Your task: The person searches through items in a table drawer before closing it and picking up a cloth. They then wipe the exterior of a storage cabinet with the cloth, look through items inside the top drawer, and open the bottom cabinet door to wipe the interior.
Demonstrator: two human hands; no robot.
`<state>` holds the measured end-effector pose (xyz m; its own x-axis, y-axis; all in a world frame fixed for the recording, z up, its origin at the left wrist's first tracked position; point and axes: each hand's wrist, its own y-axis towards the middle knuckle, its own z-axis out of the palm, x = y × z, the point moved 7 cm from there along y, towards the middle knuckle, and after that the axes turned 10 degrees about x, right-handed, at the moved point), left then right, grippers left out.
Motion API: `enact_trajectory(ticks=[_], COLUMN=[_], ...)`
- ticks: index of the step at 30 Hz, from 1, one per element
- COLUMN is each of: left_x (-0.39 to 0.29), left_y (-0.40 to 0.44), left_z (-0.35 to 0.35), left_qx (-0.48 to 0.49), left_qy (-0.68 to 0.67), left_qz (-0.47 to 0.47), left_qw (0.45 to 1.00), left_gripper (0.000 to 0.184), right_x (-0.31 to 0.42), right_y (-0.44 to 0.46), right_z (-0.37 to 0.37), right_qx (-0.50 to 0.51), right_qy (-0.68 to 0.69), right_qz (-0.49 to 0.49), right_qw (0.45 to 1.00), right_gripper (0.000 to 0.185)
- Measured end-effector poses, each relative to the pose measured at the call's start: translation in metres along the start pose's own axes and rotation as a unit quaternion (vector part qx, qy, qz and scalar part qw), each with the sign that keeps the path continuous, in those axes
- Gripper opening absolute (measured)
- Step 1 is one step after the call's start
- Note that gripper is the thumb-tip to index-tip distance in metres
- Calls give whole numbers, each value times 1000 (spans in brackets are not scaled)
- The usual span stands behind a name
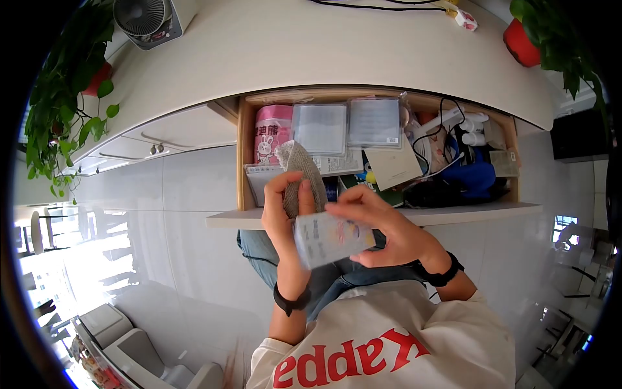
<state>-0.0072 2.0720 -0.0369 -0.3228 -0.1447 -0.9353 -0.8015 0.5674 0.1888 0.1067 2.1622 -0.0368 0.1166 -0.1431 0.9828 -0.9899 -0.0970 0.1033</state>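
Observation:
Over the open drawer's front edge, my left hand [285, 202] is closed around a grey, coarsely textured cloth item [304, 174] with a pale tip; I cannot tell its exact kind. My right hand [392, 230] grips a small translucent printed box [330, 240] by its right side, between thumb and fingers. The box is slightly blurred and tilted, close to the left palm. Behind both hands lies the drawer [372, 215], holding a pink bunny-printed pack [272, 135], two clear flat cases [319, 128] and a cream card [392, 163].
Cables, white bottles [474, 133] and a blue cloth-like item [470, 178] crowd the drawer's right side. Above it runs the white countertop [350, 52], bearing a small fan [141, 16], a power cord and potted plants [521, 44]. A grey chair [142, 356] stands at lower left.

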Motion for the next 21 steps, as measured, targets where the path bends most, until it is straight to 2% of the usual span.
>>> enact_trajectory(ticks=[1,5,8,11,15,18,21], left_x=[1,8,3,10,7,19,8], left_y=[0,-3,-11,-12,-11,-21,-35], left_z=[1,0,0,1,1,6,22], left_qx=[6,-11,-25,-26,-17,-4,61], left_qy=[-4,-104,-123,-149,-120,-234,-256], left_qz=[-4,-2,27,-4,5,-19,-15], left_qw=[1000,995,992,988,993,972,965], left_gripper=[16,23,32,39,35,30,18], right_x=[-2,6,7,5,6,4,1], right_y=[-2,4,6,7,8,10,11], right_z=[-3,-2,8,12,14,12,11], right_qx=[-28,-72,-101,-124,-145,-180,-225], right_qy=[14,-89,-165,-188,-210,-212,-181], right_qz=[3,-12,-14,2,19,22,35], right_qw=[1000,993,981,974,967,960,957], right_gripper=[72,75,77,79,78,75,66])
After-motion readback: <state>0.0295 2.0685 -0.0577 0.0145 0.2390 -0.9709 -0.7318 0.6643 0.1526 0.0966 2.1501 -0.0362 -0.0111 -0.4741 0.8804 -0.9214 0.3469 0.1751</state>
